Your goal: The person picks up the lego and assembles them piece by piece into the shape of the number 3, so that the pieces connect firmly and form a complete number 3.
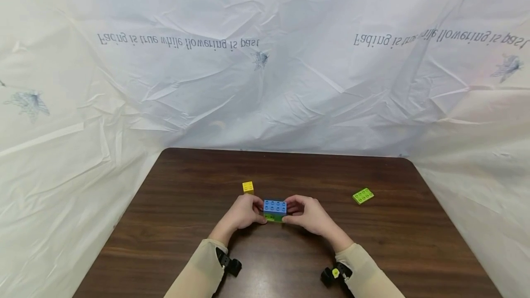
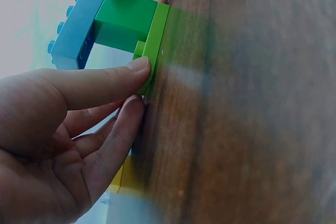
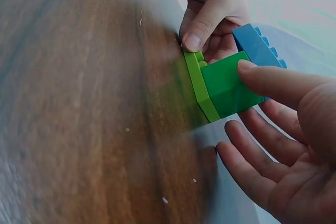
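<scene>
A small stack of toy building bricks stands on the table between both hands. At its bottom lies a light green plate; a dark green brick sits on the plate's right part, and a blue brick with studs on top spans above. Under the blue brick's left part there is an open gap. My left hand pinches the left end of the light green plate between thumb and fingers. From the other side my right hand holds the dark green brick, thumb on its near face, fingers behind, partly hidden.
A yellow brick stands just beyond the left hand. Farther right on the brown wooden table lies another light green plate. White printed sheeting hangs behind the table's far edge and at the sides.
</scene>
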The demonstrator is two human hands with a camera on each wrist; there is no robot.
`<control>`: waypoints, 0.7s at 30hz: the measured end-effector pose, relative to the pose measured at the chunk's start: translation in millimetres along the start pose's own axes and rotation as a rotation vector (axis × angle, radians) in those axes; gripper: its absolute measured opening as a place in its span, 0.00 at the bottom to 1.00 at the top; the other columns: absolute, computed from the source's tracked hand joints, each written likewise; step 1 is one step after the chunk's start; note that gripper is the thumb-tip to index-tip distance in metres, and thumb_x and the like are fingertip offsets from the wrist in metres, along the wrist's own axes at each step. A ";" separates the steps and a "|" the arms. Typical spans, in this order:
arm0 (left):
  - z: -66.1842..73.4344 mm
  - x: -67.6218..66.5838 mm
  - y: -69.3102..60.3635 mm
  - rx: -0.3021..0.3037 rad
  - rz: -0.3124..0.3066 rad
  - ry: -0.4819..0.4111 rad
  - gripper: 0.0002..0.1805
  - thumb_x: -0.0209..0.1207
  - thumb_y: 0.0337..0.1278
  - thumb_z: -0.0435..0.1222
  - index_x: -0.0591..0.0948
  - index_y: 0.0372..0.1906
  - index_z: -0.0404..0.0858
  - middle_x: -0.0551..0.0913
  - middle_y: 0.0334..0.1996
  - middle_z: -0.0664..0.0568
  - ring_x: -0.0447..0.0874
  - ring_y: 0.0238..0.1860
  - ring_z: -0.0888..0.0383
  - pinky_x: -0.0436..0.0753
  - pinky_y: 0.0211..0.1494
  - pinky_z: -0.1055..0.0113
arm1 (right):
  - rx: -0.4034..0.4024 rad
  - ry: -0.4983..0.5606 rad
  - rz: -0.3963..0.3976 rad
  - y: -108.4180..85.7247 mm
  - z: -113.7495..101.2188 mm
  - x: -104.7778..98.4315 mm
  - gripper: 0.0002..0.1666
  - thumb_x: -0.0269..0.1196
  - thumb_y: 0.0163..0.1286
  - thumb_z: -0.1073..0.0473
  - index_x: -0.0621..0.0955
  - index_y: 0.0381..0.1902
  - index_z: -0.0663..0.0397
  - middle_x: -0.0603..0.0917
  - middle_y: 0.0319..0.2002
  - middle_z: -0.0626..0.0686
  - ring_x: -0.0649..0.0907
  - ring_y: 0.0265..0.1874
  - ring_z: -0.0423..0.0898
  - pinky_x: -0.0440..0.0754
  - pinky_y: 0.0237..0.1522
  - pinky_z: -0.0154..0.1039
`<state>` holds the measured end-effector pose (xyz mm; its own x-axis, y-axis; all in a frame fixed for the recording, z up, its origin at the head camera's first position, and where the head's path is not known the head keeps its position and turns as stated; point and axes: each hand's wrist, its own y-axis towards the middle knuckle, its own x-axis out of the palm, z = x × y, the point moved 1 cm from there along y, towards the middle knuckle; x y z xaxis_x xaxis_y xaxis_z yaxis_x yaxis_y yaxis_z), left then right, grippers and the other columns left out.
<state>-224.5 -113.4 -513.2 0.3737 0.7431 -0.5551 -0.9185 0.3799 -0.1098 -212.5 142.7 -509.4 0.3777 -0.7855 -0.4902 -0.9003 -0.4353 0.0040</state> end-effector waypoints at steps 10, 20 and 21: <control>0.3 0.8 -0.6 0.010 -0.006 0.012 0.14 0.81 0.49 0.28 0.90 0.41 0.37 0.85 0.29 0.57 0.82 0.29 0.59 0.82 0.34 0.63 | 0.022 0.001 0.020 -1.6 -0.6 0.4 0.20 0.79 0.67 0.56 0.86 0.54 0.52 0.89 0.49 0.49 0.89 0.50 0.47 0.87 0.51 0.41; 0.2 -8.7 -2.6 -0.006 -0.061 0.020 0.19 0.82 0.51 0.34 0.90 0.48 0.36 0.87 0.35 0.56 0.83 0.33 0.58 0.84 0.40 0.61 | 0.022 -0.013 0.026 -2.5 -2.9 0.6 0.20 0.79 0.68 0.55 0.86 0.54 0.52 0.89 0.49 0.49 0.88 0.49 0.46 0.87 0.50 0.41; -0.2 -10.6 -3.1 -0.007 -0.071 0.017 0.20 0.82 0.52 0.34 0.89 0.50 0.36 0.87 0.37 0.56 0.84 0.34 0.58 0.85 0.42 0.61 | 0.023 -0.016 0.027 -2.6 -2.8 0.7 0.20 0.79 0.68 0.55 0.86 0.53 0.52 0.89 0.49 0.49 0.88 0.49 0.46 0.87 0.50 0.41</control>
<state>-225.7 -122.6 -507.1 0.4356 0.7048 -0.5599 -0.8907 0.4273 -0.1550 -209.3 142.0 -507.3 0.3497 -0.7900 -0.5036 -0.9149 -0.4037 -0.0020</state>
